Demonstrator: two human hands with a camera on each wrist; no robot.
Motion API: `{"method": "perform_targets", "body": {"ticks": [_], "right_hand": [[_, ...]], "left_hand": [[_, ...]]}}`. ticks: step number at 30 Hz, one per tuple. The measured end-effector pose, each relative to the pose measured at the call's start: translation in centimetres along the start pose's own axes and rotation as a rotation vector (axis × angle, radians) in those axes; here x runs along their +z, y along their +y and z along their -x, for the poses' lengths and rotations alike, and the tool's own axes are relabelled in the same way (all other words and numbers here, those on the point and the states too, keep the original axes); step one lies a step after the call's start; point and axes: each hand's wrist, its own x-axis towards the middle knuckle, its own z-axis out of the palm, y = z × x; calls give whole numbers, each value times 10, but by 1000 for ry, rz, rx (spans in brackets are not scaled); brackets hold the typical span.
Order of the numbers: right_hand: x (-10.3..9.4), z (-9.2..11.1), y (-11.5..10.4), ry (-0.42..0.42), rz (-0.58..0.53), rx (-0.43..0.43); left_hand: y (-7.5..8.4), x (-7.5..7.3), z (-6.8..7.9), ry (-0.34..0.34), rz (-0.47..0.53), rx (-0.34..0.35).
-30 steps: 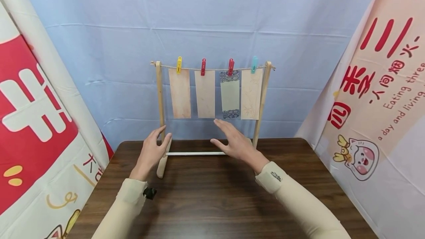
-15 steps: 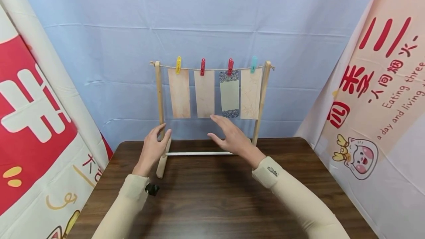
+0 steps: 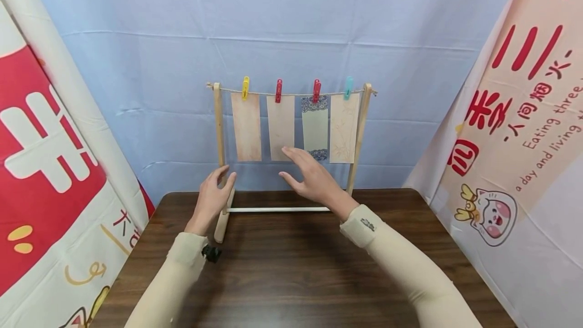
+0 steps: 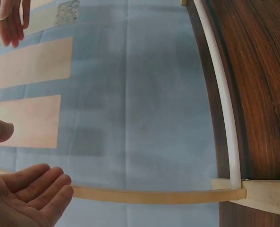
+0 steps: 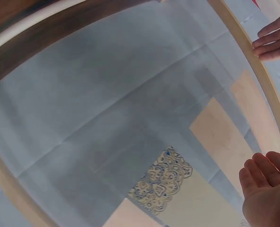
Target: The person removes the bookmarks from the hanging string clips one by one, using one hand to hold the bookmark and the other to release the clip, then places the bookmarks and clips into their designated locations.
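A wooden rack [image 3: 219, 130] stands at the back of the table, a string [image 3: 298, 94] tied between its two posts. From it hang several paper cards: a pinkish one [image 3: 247, 130] under a yellow clothespin [image 3: 245, 88], a beige one [image 3: 279, 125] under a red clothespin [image 3: 279, 91], a green one with blue patterned ends [image 3: 315, 130] under another red clothespin [image 3: 316, 91], and a cream one [image 3: 343, 130] under a teal clothespin [image 3: 348, 88]. My left hand [image 3: 212, 196], holding nothing, is by the left post. My right hand [image 3: 314, 176], fingers extended, hovers before the beige and patterned cards, holding nothing.
A white rod [image 3: 278, 210] joins the rack's feet low down. The dark wooden table [image 3: 282, 272] spreads in front. Blue cloth [image 3: 282, 24] hangs behind, with printed banners [image 3: 524, 115] at the sides.
My right hand has risen and shifted left, from below the cards to in front of their lower edges. The left hand has risen slightly. The cards hang as before.
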Motion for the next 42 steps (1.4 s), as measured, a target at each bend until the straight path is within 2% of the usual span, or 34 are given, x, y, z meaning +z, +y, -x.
{"method": "perform_targets", "body": {"ticks": [16, 25, 33, 42], "right_hand": [[-8, -36, -12, 71, 15, -53], [-16, -63, -22, 124, 14, -114], [-19, -76, -26, 113, 20, -114], [-29, -97, -30, 118, -13, -110]], "left_hand": [[0, 4, -14, -28, 46, -15], [3, 4, -20, -53, 63, -23], [9, 5, -24, -50, 71, -26], [7, 9, -34, -54, 71, -29]]}}
